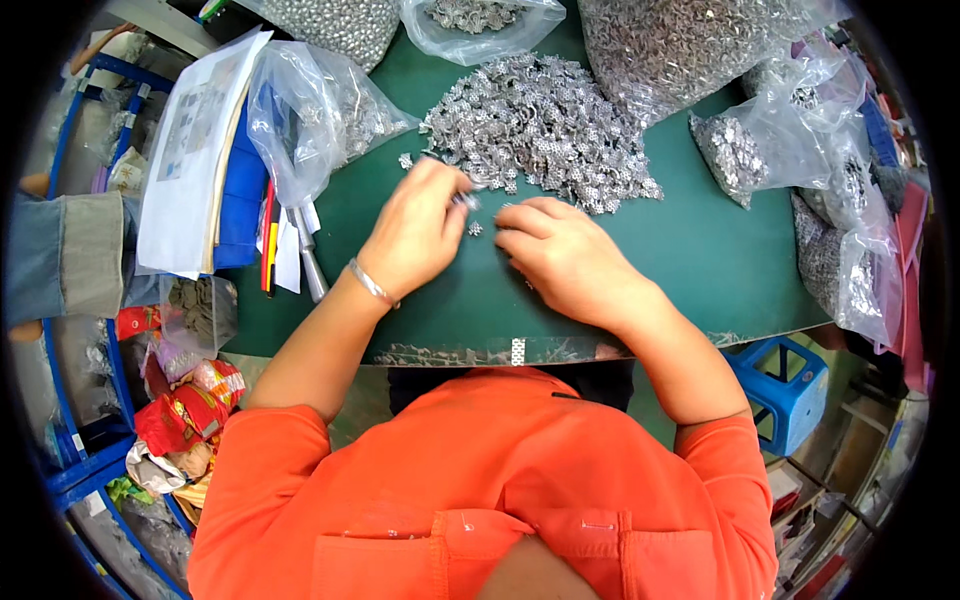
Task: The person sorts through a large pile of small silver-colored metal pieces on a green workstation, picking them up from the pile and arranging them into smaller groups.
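Pile of small metal pieces (545,130) just beyond both hands (415,228)

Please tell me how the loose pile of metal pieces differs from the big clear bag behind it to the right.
The loose pile lies spread in the open, while the clear bag encloses its contents in plastic. The pile looks silver-grey; the bag's contents look browner. Both gather many small, metallic-looking pieces at the green table.
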A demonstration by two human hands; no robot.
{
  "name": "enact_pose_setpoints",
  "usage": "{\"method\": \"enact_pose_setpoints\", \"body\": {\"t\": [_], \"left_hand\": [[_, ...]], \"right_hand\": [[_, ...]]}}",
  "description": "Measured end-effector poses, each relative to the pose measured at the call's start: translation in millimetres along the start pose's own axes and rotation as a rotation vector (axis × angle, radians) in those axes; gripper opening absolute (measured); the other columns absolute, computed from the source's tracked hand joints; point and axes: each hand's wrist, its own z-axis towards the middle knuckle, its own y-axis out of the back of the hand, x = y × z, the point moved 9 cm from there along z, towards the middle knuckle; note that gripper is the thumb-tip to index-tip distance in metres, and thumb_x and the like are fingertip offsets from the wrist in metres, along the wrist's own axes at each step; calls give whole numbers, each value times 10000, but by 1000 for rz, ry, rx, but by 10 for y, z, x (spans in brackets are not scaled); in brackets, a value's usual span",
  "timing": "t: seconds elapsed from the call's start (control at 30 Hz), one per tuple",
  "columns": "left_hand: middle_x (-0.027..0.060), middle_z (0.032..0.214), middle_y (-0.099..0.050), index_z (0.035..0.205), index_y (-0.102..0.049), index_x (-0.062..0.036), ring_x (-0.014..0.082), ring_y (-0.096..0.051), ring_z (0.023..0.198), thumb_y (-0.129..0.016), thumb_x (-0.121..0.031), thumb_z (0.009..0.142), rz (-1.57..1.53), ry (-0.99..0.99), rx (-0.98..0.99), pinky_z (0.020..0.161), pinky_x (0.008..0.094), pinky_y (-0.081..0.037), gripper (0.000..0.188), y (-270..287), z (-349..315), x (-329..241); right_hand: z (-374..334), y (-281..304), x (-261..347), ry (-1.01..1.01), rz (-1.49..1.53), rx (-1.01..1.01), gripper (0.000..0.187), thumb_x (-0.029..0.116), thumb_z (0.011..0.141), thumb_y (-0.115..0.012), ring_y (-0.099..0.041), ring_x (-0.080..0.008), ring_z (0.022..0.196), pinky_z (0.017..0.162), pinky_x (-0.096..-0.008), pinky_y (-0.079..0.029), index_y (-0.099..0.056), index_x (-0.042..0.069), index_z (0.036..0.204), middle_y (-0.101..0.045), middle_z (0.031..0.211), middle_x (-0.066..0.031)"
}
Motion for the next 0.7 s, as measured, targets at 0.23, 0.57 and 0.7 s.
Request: {"method": "enact_pose_setpoints", "body": {"t": [0.23,0.57,0.7], "left_hand": [[98,1025,-604,1047,-654,6,162,-632,799,-631,49,853,-320,28,74,691,264,-513,200,-266,-310,-330],[20,986,-597,1061,-650,17,72,-548,740,-616,24,915,-702,296,-31,656,220,-471,151,-255,-700,-194],[6,928,-638,1082,-648,-4,44,-545,746,-594,-24,952,-953,624,12,638,195,-448,142,-311,-812,-78]], "right_hand": [[-498,169,40,-86,-54,-43,277,17,742,-659,-606,-306,1094,955,-506,-471,-674,43,1017,-650,1128,-103],[-725,261,74,-222,-81,-266,226,-3,732,-705,-617,-280,953,890,-440,-463,-669,64,945,-660,978,-60],[-536,284,72,-209,-66,-363,219,11,738,-719,-608,-260,898,783,-387,-428,-660,78,938,-660,928,-38]]}}
